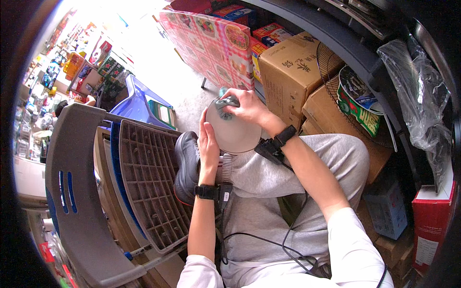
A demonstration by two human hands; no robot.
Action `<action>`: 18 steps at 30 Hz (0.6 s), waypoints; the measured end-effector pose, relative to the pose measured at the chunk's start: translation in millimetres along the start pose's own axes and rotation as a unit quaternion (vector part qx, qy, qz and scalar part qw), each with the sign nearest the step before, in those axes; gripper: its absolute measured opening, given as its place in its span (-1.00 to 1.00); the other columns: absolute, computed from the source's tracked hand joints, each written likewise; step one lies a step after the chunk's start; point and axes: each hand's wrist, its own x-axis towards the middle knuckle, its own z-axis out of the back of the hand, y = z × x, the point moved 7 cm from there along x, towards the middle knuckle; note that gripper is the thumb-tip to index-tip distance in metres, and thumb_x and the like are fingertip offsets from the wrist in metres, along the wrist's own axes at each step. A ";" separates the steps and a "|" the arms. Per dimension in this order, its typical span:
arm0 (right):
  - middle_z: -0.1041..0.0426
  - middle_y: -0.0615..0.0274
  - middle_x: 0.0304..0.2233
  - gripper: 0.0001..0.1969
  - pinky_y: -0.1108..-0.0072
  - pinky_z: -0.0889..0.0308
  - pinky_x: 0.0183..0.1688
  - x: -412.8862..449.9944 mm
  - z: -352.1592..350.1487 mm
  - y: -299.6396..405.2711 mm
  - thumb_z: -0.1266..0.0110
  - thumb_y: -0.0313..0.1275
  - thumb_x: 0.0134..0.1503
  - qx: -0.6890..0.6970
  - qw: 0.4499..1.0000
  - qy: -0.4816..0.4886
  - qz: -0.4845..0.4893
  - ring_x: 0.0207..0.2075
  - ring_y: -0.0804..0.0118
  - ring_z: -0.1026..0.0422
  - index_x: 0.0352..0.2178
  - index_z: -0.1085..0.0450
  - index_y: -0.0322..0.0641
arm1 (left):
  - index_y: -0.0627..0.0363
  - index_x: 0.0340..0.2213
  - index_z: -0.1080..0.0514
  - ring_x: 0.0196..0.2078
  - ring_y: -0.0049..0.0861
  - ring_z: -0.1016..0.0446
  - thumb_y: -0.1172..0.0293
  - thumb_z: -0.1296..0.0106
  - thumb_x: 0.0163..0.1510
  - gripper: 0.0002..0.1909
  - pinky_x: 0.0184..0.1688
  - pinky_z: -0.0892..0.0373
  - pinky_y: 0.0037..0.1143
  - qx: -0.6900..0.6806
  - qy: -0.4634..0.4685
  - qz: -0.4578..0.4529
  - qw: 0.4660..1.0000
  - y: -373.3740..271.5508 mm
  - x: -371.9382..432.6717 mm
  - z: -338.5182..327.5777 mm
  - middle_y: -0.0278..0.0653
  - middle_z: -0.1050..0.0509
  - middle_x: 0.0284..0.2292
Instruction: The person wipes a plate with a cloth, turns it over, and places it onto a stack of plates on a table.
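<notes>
A round, pale plate-like disc (237, 131) is held above my bent leg, its face turned up towards me. My left hand (208, 144) grips its left edge, with the thumb along the rim and the fingers partly behind it. My right hand (248, 104) is over the upper part of the disc, with its fingers bent around a small grey-green item (226, 108) pressed to the face. Whether that item is a cloth, a scrubber or something else I cannot tell, as the fingers partly cover it. Both wrists wear black straps with cabled devices.
A folded platform trolley (155, 180) stands close on the left, near a blue plastic bin (137, 104). Ahead is a red checked tabletop (216, 46). Cardboard boxes (291, 75) and a wire rack (327, 72) crowd the right. Black cables (266, 244) cross my lap.
</notes>
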 end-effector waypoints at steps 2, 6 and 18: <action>-0.58 0.08 -0.35 -0.64 0.47 -0.42 -0.17 1.1 -9.9 4.8 -0.29 -0.37 -0.03 0.036 0.999 0.033 0.021 -0.27 0.27 -0.57 -0.15 -0.47 -0.16 | 0.14 0.22 -0.15 0.19 -0.36 -0.27 -0.03 0.35 0.35 -0.39 0.22 -0.16 -0.43 -0.036 -0.016 0.008 0.999 8.7 0.0 3.8 -0.07 -0.32 0.14; -0.58 0.15 -0.29 -0.59 0.55 -0.41 -0.16 -3.0 -18.3 18.9 -0.32 -0.40 -0.04 0.108 0.988 0.097 0.057 -0.24 0.42 -0.53 -0.10 -0.47 -0.15 | 0.14 0.23 -0.13 0.20 -0.36 -0.25 -0.04 0.35 0.35 -0.38 0.23 -0.14 -0.44 -0.033 -0.027 0.014 0.999 9.3 0.0 4.1 -0.07 -0.31 0.14; -0.55 0.13 -0.37 -0.65 0.53 -0.41 -0.21 -9.8 -34.3 43.1 -0.30 -0.38 -0.03 0.153 0.973 0.125 0.119 -0.33 0.41 -0.51 -0.20 -0.43 -0.23 | 0.15 0.23 -0.14 0.17 -0.40 -0.27 0.00 0.37 0.37 -0.41 0.20 -0.17 -0.48 -0.032 -0.041 0.006 0.999 11.6 -0.5 8.5 -0.07 -0.32 0.13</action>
